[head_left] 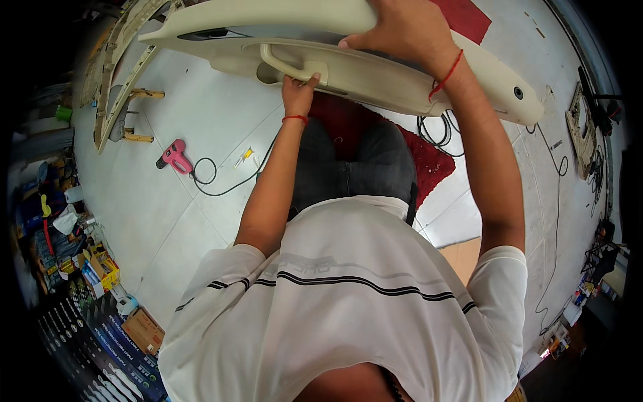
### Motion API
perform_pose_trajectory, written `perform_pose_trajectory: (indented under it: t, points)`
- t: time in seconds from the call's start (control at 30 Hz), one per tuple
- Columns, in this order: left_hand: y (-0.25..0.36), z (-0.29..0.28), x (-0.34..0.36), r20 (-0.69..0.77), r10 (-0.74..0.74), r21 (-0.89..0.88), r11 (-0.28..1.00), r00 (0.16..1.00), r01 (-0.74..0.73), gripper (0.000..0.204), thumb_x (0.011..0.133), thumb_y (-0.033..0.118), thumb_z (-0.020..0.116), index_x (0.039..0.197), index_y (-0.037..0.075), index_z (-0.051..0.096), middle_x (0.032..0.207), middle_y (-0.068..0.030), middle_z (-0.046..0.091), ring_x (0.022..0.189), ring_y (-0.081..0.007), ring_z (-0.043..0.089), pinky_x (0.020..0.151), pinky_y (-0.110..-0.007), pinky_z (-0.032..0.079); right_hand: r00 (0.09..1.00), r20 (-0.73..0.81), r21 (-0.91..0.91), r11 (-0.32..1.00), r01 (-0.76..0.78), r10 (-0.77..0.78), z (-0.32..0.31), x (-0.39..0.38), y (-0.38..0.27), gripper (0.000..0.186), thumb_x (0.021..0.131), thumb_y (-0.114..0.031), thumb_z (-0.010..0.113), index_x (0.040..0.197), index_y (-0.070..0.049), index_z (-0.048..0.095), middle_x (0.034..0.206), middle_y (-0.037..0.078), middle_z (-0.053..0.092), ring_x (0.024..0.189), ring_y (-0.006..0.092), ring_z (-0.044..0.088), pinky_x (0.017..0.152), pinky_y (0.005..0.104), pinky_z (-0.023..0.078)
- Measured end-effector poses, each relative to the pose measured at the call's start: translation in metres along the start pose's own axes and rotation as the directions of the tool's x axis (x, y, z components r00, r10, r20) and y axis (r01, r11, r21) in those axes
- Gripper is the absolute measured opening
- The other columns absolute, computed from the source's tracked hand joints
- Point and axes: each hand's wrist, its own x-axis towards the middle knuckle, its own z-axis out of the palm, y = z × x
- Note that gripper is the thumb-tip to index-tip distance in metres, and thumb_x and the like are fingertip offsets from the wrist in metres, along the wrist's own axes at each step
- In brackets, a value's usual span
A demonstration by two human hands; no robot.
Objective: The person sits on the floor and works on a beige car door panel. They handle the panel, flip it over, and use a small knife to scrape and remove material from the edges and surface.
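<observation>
A cream car door panel [495, 87] with a dark glossy strip and a pull handle [278, 61] spans the top of the view, held above my lap. My left hand [299, 94] grips the panel at the lower end of the handle, fingers curled. My right hand [412, 33] holds the upper part of the panel, its thumb over the dark strip and its other fingertips mostly out of sight. Both wrists wear red cords. Below the panel lies a dark red mat [435, 174].
A pink heat gun [175, 156] with a looped cord and a small yellow-white tool [244, 158] lie on white tiles. Upper left, panels [107, 110] rest on wooden stands. Cables [435, 137] lie right of my legs. Boxes [140, 328] and clutter line the left edge; another panel [579, 134] stands right.
</observation>
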Motion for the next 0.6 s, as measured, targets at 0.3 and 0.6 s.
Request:
perform_pose_trajectory:
  t: [0.3,0.6]
  points:
    - [0.011,-0.042,-0.049,0.121,-0.215,0.034,0.977,0.969,0.212,0.045,0.096,0.017,0.066,0.135,0.001,0.053,0.129,-0.0116,0.063,0.117,-0.0242,0.062,0.096,-0.038,0.053,0.999,-0.014,0.331,0.943,-0.023,0.029,0.025,-0.089,-0.037,0.051,0.068,-0.041,0.087,0.095,-0.002,0.065,0.079,0.017,0.07,0.075,0.0359,0.07,0.068,0.0439,0.056]
    - [-0.042,-0.056,-0.077,0.32,0.212,0.727,0.57,0.923,-0.383,0.041,0.098,0.029,0.06,0.129,0.002,0.062,0.129,-0.0225,0.065,0.123,-0.0378,0.059,0.102,-0.046,0.047,0.978,0.14,0.334,0.922,-0.197,0.158,0.015,-0.152,-0.021,0.05,0.065,-0.04,0.088,0.095,-0.005,0.068,0.073,0.016,0.069,0.07,0.0349,0.069,0.065,0.0445,0.054]
